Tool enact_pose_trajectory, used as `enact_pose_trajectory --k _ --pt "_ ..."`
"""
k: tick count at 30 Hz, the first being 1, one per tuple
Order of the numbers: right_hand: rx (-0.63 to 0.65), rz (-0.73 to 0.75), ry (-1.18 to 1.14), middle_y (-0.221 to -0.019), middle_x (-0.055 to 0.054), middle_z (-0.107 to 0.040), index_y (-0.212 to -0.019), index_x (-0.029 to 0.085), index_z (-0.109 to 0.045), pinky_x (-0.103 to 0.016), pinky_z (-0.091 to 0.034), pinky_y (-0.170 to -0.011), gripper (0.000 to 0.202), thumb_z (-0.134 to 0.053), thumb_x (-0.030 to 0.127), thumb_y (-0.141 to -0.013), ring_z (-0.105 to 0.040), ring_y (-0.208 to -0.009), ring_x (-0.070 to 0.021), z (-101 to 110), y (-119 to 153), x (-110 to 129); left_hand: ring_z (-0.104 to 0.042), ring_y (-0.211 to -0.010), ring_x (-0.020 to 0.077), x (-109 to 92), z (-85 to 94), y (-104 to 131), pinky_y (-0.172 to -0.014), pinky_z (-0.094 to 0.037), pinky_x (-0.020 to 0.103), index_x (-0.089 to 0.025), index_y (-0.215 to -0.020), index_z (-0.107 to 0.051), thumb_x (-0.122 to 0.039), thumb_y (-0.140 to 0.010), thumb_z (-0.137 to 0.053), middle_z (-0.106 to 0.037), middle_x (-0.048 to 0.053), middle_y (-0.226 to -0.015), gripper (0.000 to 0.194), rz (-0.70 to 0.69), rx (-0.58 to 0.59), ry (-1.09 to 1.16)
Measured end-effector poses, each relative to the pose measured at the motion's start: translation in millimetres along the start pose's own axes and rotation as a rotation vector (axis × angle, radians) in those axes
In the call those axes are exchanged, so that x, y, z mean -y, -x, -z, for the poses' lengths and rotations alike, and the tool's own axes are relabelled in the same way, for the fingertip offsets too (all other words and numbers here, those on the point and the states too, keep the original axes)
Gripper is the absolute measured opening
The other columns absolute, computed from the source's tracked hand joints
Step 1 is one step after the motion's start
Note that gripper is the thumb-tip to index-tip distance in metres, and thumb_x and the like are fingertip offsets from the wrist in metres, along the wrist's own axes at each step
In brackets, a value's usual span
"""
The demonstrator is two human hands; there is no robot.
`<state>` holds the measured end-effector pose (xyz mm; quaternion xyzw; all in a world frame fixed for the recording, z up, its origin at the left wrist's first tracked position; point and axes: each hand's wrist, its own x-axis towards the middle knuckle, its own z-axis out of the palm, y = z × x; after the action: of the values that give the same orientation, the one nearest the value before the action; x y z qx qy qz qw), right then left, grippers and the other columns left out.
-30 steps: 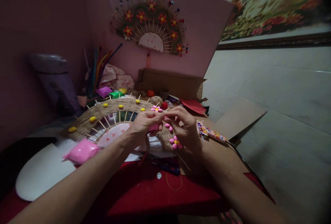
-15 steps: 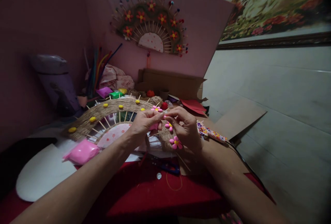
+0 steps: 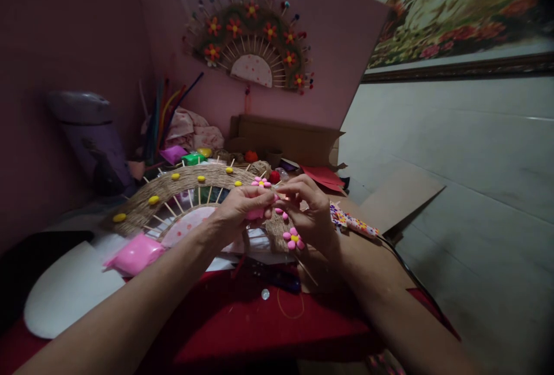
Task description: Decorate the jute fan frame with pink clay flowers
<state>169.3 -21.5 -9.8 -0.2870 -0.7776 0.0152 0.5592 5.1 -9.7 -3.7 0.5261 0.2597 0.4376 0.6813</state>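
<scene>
We see both bare hands meeting over the right part of a large half-round fan (image 3: 188,174) of tan jute cord wound over pale wooden sticks, lying on the table covered in red cloth (image 3: 242,329), back from its front edge. The left hand (image 3: 242,207) is curled, thumb and forefinger pressed together, with a smooth pink clay-like lump (image 3: 255,213) tucked under its fingers. At those fingertips we make out a small bright-pink piece (image 3: 276,197) — the right hand (image 3: 310,205) comes up to it with thumb and forefinger bent inward, but we cannot tell whether they pinch it or merely touch. On the fan's right end sit a pink-petalled flower with a yellow centre (image 3: 294,239), nearest the table's front edge, and some loose-looking pink oval petals (image 3: 281,213), partly hidden by the right hand; a second pink flower (image 3: 261,183) shows just beyond the fingers. Yellow oval buttons (image 3: 153,199) dot the band leftward. Towards the table's left edge we find a shiny bright-pink plastic packet (image 3: 136,254) beside a white round-ended sheet (image 3: 64,294); nearer the front edge lie a small clear disc (image 3: 265,293) and a thin tan loop (image 3: 291,317).
</scene>
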Motion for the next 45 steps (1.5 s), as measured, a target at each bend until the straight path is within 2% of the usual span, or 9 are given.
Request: enact_pose_trajectory --k 6,12,18,22,27,33,37,41,45 --pt "0.056 0.014 -0.044 -0.088 -0.003 -0.061 -0.096 0.023 -0.066 -0.026 -0.049 -0.061 0.014 -0.064 0.018 -0.082 -0.058 -0.078 -0.0135 -0.3 -0.1 -0.4 -0.038 -0.037 0.0030 2.3 0.3 -2.7 -0.037 -0.024 0.017 -0.013 -0.059 -0.056 -0.041 -0.059 -0.080 -0.053 -0.002 -0.047 0.037 -0.030 -0.013 -0.007" --pt "-0.006 -0.007 -0.067 -0.086 -0.001 -0.062 -0.088 0.022 -0.066 -0.025 -0.047 -0.060 0.011 -0.061 0.014 -0.084 -0.059 -0.077 -0.0121 -1.5 0.9 -1.7 -0.037 -0.034 0.0052 5.7 0.6 -3.1 -0.034 -0.019 0.018 -0.013 -0.067 -0.062 -0.054 -0.070 -0.069 -0.052 -0.001 -0.043 0.042 -0.029 -0.040 -0.074" --pt "0.008 -0.085 -0.047 -0.084 -0.001 -0.062 -0.089 0.021 -0.063 -0.026 -0.045 -0.058 0.010 -0.066 0.018 -0.080 -0.056 -0.069 -0.0120 -1.5 0.3 -1.3 -0.038 -0.035 0.0038 2.7 -0.5 -2.4 -0.035 -0.021 0.017 -0.012 -0.064 -0.062 -0.042 -0.066 -0.076 -0.052 -0.002 -0.044 0.034 -0.050 -0.052 -0.056" --pt "0.007 -0.051 -0.020 -0.085 -0.003 -0.064 -0.090 0.020 -0.065 -0.027 -0.045 -0.062 0.007 -0.061 0.019 -0.085 -0.059 -0.076 -0.0143 -1.3 -0.6 -1.1 -0.039 -0.036 0.0042 3.3 -1.0 -2.9 -0.035 -0.021 0.017 -0.012 -0.068 -0.063 -0.040 -0.066 -0.076 -0.053 -0.002 -0.045 0.032 -0.074 -0.046 -0.040" --pt "0.001 -0.066 -0.071 -0.086 -0.003 -0.064 -0.089 0.020 -0.065 -0.028 -0.047 -0.067 0.010 -0.059 0.015 -0.085 -0.060 -0.080 -0.0145 -1.3 0.1 -2.3 -0.038 -0.036 0.0042 3.7 -1.6 -2.6 -0.035 -0.021 0.017 -0.012 -0.070 -0.063 -0.049 -0.068 -0.072 -0.054 -0.001 -0.046 0.038 -0.044 -0.040 0.008" --pt "-0.008 -0.077 -0.127 -0.082 -0.002 -0.063 -0.086 0.020 -0.063 -0.027 -0.047 -0.063 0.006 -0.061 0.015 -0.083 -0.059 -0.074 -0.0132 -2.6 1.2 -1.8 -0.038 -0.036 0.0043 3.7 -1.3 -1.1 -0.036 -0.020 0.017 -0.013 -0.063 -0.056 -0.047 -0.056 -0.081 -0.052 -0.002 -0.046 0.042 0.014 -0.019 0.050" --pt "0.016 -0.018 -0.105 -0.084 -0.001 -0.062 -0.084 0.021 -0.064 -0.026 -0.048 -0.064 0.007 -0.062 0.015 -0.083 -0.058 -0.076 -0.0127 -2.0 1.4 -3.2 -0.039 -0.038 0.0045 4.7 -1.5 -0.4 -0.037 -0.021 0.017 -0.013 -0.066 -0.057 -0.049 -0.060 -0.078 -0.053 -0.001 -0.048 0.042 0.058 -0.006 0.024" --pt "0.029 0.019 -0.063 -0.084 -0.002 -0.059 -0.086 0.021 -0.065 -0.026 -0.049 -0.063 0.006 -0.065 0.017 -0.082 -0.057 -0.074 -0.0125 -0.8 1.1 -2.7 -0.039 -0.038 0.0035 3.5 0.6 -1.3 -0.038 -0.022 0.017 -0.011 -0.063 -0.058 -0.043 -0.059 -0.080 -0.052 -0.002 -0.047 0.039 0.056 0.011 0.013" --pt "0.058 0.020 -0.050 -0.087 -0.003 -0.059 -0.098 0.022 -0.065 -0.027 -0.050 -0.062 0.016 -0.064 0.019 -0.082 -0.056 -0.074 -0.0129 0.2 -0.1 0.5 -0.040 -0.038 0.0043 3.8 3.2 -2.8 -0.037 -0.022 0.017 -0.012 -0.059 -0.057 -0.040 -0.058 -0.081 -0.052 -0.002 -0.045 0.036 0.017 -0.010 0.000"
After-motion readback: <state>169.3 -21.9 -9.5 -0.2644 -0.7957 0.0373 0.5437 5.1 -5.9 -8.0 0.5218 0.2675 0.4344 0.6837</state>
